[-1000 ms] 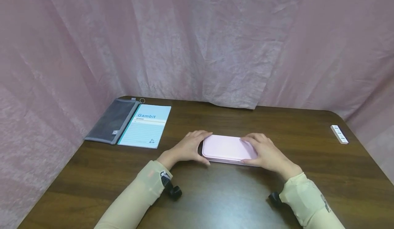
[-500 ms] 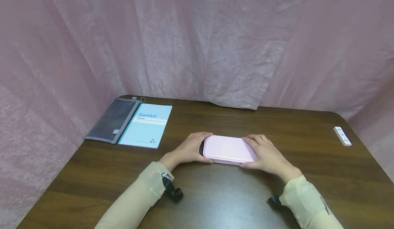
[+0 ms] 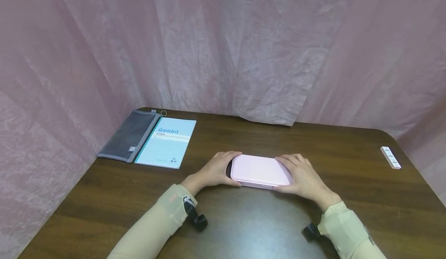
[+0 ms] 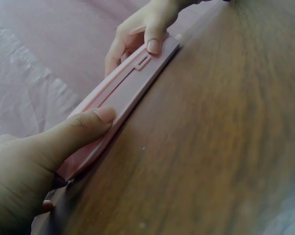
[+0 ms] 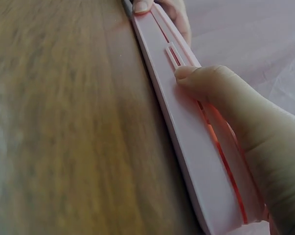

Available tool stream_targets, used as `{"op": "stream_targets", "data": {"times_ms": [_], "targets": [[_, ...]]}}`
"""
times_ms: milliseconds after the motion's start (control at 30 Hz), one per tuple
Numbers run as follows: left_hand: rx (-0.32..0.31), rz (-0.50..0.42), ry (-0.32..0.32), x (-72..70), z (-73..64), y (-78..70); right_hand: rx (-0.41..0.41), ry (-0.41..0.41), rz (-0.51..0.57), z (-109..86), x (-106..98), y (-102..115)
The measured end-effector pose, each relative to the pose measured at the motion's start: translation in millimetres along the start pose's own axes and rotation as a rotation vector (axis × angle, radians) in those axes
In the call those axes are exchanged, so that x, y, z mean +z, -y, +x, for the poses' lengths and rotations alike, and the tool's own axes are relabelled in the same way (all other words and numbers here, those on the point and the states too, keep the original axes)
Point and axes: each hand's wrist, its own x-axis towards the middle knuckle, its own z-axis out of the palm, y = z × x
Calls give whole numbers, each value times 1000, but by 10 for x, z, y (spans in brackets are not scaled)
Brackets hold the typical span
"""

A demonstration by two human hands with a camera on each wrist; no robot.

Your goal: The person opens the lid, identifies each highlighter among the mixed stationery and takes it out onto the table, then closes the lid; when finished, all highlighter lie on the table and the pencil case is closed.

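Observation:
A pale pink hard-shell case point(image 3: 262, 170), rounded at the corners, lies on the wooden table with its long side toward me. At its left end my left hand point(image 3: 219, 168) grips it, thumb on the front side and fingers round behind. My right hand point(image 3: 304, 175) holds the right end the same way. Along the front side runs a narrow slit with a loop-shaped tab point(image 4: 143, 61). In the right wrist view my right thumb point(image 5: 206, 81) presses just beside that tab, and the slit shows reddish below it. The far side of the case is hidden.
At the back left lie a grey mesh zip pouch point(image 3: 127, 137) and, alongside it, a light blue notebook point(image 3: 167, 143) marked Gambit. A small white block point(image 3: 390, 157) sits near the right edge of the table point(image 3: 244, 228). Pink curtains point(image 3: 223, 50) hang behind.
Both thumbs have come in against the front side of the case, and its front now shows a little more. The whole head view has shifted slightly; the other objects stay put.

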Motion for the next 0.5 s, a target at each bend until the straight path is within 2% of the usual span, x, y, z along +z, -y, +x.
{"op": "stream_targets", "data": {"times_ms": [333,500], "targets": [[14,-38,-26,49,-26,24,13,-23,116,12,5,-15],[-4,-66,-15,56,-15,8,5,-4,120,19,-52,-28]]}}
